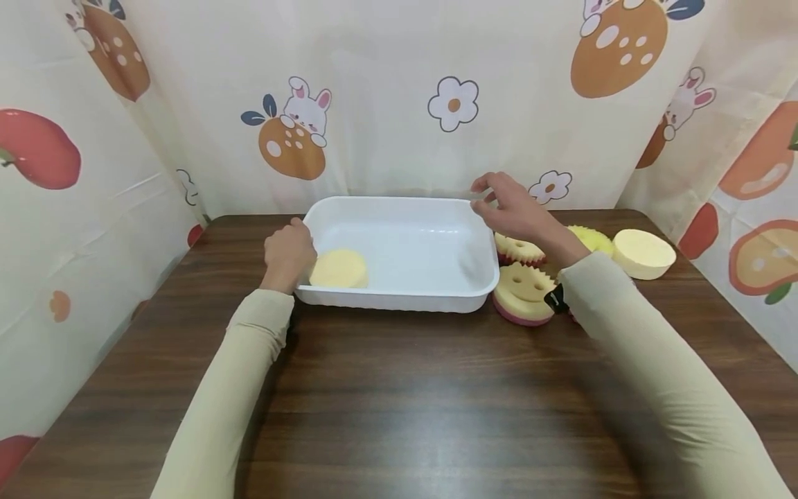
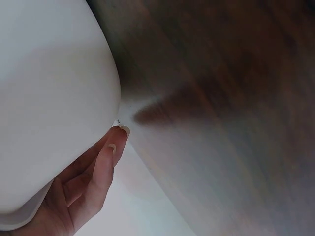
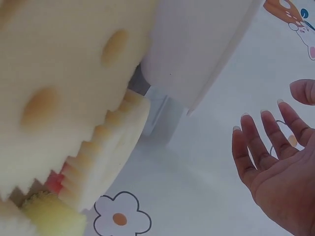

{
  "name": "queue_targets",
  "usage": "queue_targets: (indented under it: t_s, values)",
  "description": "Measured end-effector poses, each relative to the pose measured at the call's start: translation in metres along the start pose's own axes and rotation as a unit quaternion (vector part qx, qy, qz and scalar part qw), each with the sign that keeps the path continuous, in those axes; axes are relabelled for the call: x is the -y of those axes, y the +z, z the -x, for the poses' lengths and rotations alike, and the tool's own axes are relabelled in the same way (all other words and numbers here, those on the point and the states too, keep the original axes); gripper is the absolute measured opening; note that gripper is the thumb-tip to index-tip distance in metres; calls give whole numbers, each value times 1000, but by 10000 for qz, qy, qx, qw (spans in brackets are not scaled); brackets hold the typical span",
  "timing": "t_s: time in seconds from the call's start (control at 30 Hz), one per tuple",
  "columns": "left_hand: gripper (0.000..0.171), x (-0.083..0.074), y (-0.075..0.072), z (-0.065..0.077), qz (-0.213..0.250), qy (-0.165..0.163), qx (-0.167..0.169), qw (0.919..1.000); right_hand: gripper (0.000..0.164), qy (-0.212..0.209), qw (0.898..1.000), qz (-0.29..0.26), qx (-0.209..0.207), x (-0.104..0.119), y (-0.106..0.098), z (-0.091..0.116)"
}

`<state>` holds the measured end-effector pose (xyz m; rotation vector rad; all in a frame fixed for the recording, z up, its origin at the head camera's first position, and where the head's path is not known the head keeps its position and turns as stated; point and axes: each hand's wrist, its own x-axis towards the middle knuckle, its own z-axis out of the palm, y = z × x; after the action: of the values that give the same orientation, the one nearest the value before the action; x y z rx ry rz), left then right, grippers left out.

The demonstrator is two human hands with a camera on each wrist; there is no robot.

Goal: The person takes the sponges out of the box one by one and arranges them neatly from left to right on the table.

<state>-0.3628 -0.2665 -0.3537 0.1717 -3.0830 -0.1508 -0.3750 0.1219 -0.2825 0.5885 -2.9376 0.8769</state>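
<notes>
A white rectangular tray point(image 1: 411, 301) stands toward the back of the table with a round pale-yellow sponge point(image 1: 339, 269) lying in its front left corner. My left hand point(image 1: 289, 253) grips the tray's left end. In the left wrist view, the fingers point(image 2: 101, 179) lie along the outside of the tray wall. Above the tray's back right corner, my right hand point(image 1: 508, 208) hovers with fingers spread loosely, holding nothing. The right wrist view shows that hand apart from the tray.
Right of the tray lie a smiley-face sponge point(image 1: 524, 291), another toothed sponge point(image 1: 520, 249) behind it, a bright yellow sponge point(image 1: 591, 239) and a round cream sponge point(image 1: 644, 254). A patterned curtain point(image 1: 386, 104) hangs around the dark wooden table point(image 1: 405, 402).
</notes>
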Motion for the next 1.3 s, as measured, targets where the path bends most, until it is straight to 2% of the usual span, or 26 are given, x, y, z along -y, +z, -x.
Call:
queue_targets:
  t_s: [0.3,0.9,1.3]
  values:
    - [41,0,1,1,0,3,-33,10000,43,-17,10000,79,14,6,3,-9]
    - [40,0,2,-1,-5,-103,-36,9999,42,-718,9968,295,162,41,3,-30]
    - [40,-1,3,-1,-34,-98,-10,9999,41,-855,9950,249,450,61,17,-45]
